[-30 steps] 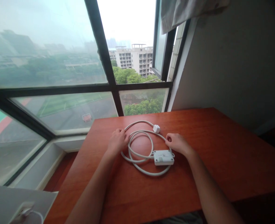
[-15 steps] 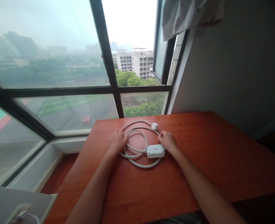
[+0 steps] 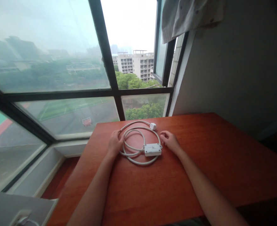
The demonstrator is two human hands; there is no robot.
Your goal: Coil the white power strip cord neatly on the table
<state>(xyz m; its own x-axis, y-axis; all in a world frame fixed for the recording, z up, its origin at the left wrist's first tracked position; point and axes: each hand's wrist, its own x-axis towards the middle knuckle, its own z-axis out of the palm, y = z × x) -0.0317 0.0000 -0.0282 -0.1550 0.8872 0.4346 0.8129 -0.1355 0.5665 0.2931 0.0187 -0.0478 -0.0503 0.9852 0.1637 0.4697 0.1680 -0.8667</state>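
A white extension cord lies coiled on the reddish-brown wooden table (image 3: 133, 191). Its cable (image 3: 142, 163) makes several loose loops, with a white plug (image 3: 153, 126) at the far end and a rectangular white box (image 3: 153, 150) at the right of the coil. Screw-like dots mark the box's top corners. On the coil's left side, my left hand (image 3: 116, 142) is closed on the cable, its thumb toward the loops. My right hand (image 3: 170, 140) is just right of the coil, apart from it, holding nothing, its fingers loosely bent and a little apart.
Dark-framed windows (image 3: 65, 94) stand past the table's far and left edges, one pane swung outward. A pale curtain (image 3: 190, 18) hangs at the upper right beside a grey wall (image 3: 227, 72). A wall socket with a plug (image 3: 23, 219) is at the lower left.
My right hand has come off the cable and now sits apart from it. The coil and box have shifted slightly left and away from me, along with my left hand.
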